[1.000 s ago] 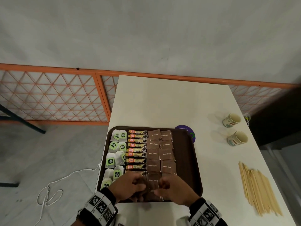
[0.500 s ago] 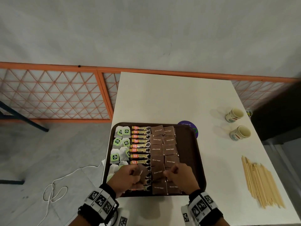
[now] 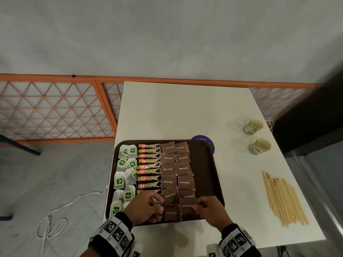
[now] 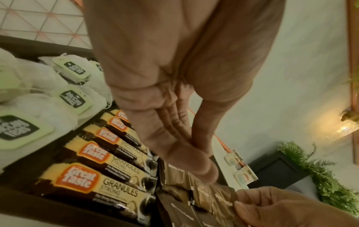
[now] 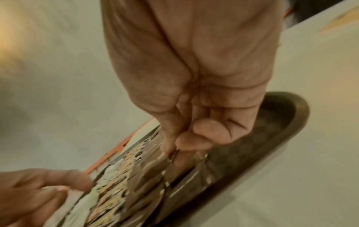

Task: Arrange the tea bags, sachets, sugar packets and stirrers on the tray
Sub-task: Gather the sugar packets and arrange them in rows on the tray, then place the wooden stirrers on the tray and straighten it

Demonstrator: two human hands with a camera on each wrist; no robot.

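Observation:
A dark brown tray [image 3: 204, 164] holds tea bags [image 3: 126, 175] on the left, coffee sachets [image 3: 148, 171] in the middle and two columns of brown sugar packets [image 3: 176, 169]. Both hands are at the near end of the sugar columns. My left hand [image 3: 159, 204] has straight fingers [image 4: 202, 169] whose tips touch a sugar packet. My right hand [image 3: 196, 206] pinches the edge of a brown sugar packet [image 3: 188, 207] between thumb and fingers [image 5: 186, 141], low over the tray. The wooden stirrers [image 3: 284, 199] lie in a pile on the table, right of the tray.
Two paper cups [image 3: 253, 126] [image 3: 259, 146] stand at the table's right edge. A purple round sticker [image 3: 204, 140] shows behind the tray's far right corner. The tray's right strip is bare. An orange lattice fence [image 3: 55, 112] and a white cable [image 3: 55, 219] are at left.
Half a second ago my left hand held a tilted packet; that packet now lies in the left sugar column. My right hand has shifted to the near packet of the right column.

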